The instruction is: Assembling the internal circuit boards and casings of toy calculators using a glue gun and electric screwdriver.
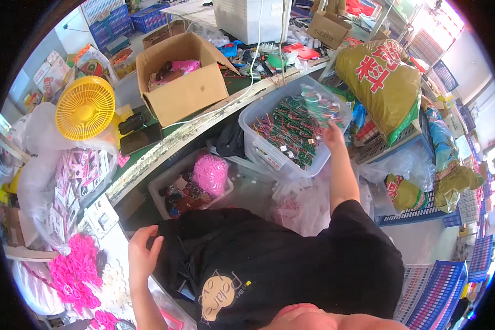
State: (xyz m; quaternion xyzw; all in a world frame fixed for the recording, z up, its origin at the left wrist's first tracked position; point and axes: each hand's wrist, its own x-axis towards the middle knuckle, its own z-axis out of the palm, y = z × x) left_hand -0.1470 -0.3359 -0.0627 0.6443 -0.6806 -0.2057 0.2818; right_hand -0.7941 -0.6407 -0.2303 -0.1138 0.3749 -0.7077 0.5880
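Note:
My right hand (332,135) reaches over the clear plastic tub (344,110), its fingers closed on a clear plastic bag (320,103) with small green pieces showing through it. Under the bag, the tub holds many small green circuit boards (294,124) with red and dark wires, plus a few little white blocks. My left hand (143,246) hangs beside the white work surface at the lower left, thumb apart from the loosely bent fingers, with nothing visible in it.
An open cardboard box (187,99) and a yellow basket (86,108) stand along the bench. Below is a low bin (158,187) with a pink bubble-wrapped bundle (210,175). Pink parts (77,269) lie left; a large olive sack (379,82) rests right of the tub.

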